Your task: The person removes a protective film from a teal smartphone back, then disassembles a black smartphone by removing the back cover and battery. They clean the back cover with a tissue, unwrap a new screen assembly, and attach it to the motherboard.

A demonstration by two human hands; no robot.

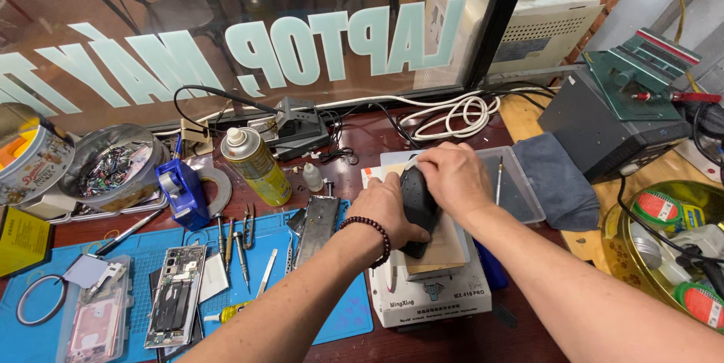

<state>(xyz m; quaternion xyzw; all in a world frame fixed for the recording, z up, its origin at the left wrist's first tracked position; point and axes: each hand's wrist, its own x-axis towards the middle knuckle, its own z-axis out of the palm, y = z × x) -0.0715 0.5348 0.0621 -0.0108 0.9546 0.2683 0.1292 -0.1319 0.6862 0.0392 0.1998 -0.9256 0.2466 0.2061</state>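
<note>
A: So the grip — a black curved pad (pixel 417 204) is clamped between both hands. The left hand (pixel 387 208) is pressed against its left side, fingers closed on it, and a dark bead bracelet (pixel 371 233) is worn on that wrist. The right hand (pixel 455 176) is laid over the top, fingers curled down onto it.

B: And where's the pad sat?

A: It's held down on a tan sheet on top of a white heating machine (pixel 430 295), near the front edge of the worktop, roughly mid-way along. A clear plastic tray (pixel 520 186) is seen just behind the right hand.

B: Anything to the left?

A: A blue mat (pixel 343 321) is spread toward the front left corner, with an opened phone (pixel 175 295) and tweezers laid on it. A yellow spray can (pixel 256 165) is stood tilted further back, beside a blue tape dispenser (pixel 181 193).
</note>
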